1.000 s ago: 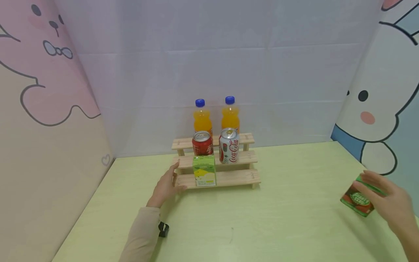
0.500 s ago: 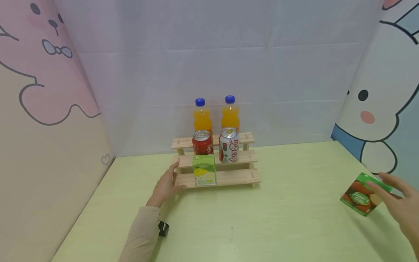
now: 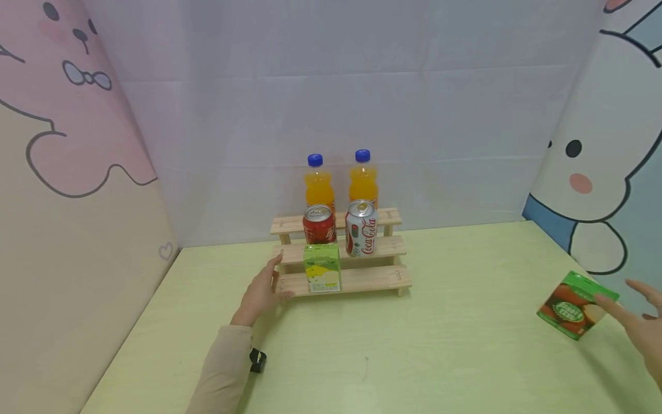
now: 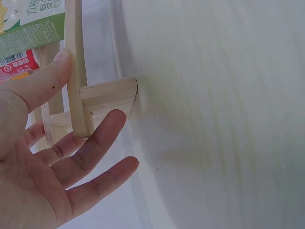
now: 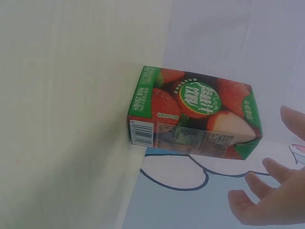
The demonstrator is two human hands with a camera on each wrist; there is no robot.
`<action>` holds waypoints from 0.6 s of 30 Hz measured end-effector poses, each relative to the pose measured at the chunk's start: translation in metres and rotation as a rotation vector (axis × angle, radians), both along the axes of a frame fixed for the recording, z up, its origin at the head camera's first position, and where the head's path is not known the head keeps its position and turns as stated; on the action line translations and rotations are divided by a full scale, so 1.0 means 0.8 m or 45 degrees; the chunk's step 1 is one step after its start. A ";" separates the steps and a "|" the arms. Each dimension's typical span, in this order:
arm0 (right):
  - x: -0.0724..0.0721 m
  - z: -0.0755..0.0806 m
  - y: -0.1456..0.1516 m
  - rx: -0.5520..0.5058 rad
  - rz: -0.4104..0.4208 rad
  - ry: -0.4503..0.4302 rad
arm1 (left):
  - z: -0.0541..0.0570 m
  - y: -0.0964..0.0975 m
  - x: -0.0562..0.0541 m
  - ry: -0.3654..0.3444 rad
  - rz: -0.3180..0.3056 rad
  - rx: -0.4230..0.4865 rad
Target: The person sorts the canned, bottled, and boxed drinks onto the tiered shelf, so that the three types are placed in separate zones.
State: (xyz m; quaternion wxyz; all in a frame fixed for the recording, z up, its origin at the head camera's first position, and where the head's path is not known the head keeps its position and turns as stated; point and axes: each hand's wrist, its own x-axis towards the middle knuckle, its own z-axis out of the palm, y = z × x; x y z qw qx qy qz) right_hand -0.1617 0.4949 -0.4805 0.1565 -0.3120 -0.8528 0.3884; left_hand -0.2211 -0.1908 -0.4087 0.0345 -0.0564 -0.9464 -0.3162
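A three-step wooden rack (image 3: 374,279) stands in the middle of the table. My left hand (image 3: 258,296) holds its left end, thumb against the front edge of a board and some fingers reaching round the side in the left wrist view. On the lowest step sits a green-and-yellow juice box (image 3: 323,270). Far to the right, a red-and-green juice box (image 3: 574,307) with fruit pictures stands upright on the table. Close to it is my right hand (image 3: 643,330), fingers spread and holding nothing; the right wrist view shows a gap between fingers (image 5: 262,186) and box.
On the middle step are a red soda can (image 3: 320,227) and a silver Coca-Cola can (image 3: 362,230). Two orange drink bottles (image 3: 364,181) with blue caps stand on the top step. Cloth walls with cartoon animals border the table (image 3: 439,345) on the sides and behind.
My right hand has let go of the red-and-green juice box and drawn back to the right, its fingers opening. The box stays where it was. My left hand keeps its place on the rack.
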 end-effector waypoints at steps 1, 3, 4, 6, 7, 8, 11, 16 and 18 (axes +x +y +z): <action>0.000 0.000 0.000 -0.019 0.026 -0.022 | -0.001 -0.001 0.000 0.001 -0.002 0.000; 0.000 -0.001 0.000 -0.044 0.078 -0.052 | -0.001 -0.001 -0.001 0.000 -0.002 -0.003; 0.000 -0.002 0.000 -0.057 0.101 -0.052 | -0.002 -0.002 -0.001 0.000 -0.002 -0.008; 0.001 -0.003 -0.002 -0.071 0.138 -0.044 | -0.002 -0.001 -0.001 -0.002 0.000 -0.014; 0.002 -0.004 -0.004 -0.077 0.158 -0.020 | -0.002 -0.001 -0.001 -0.005 0.001 -0.015; 0.003 -0.005 -0.005 -0.083 0.180 0.007 | -0.001 -0.001 -0.001 -0.008 0.004 -0.016; 0.004 -0.006 -0.010 -0.098 0.248 0.058 | 0.000 0.000 0.000 -0.013 0.010 -0.013; 0.004 -0.003 -0.017 -0.128 0.288 0.070 | -0.001 0.000 0.000 -0.012 0.008 -0.013; 0.005 -0.002 -0.018 -0.121 0.287 0.084 | -0.002 0.000 0.000 -0.009 0.006 -0.011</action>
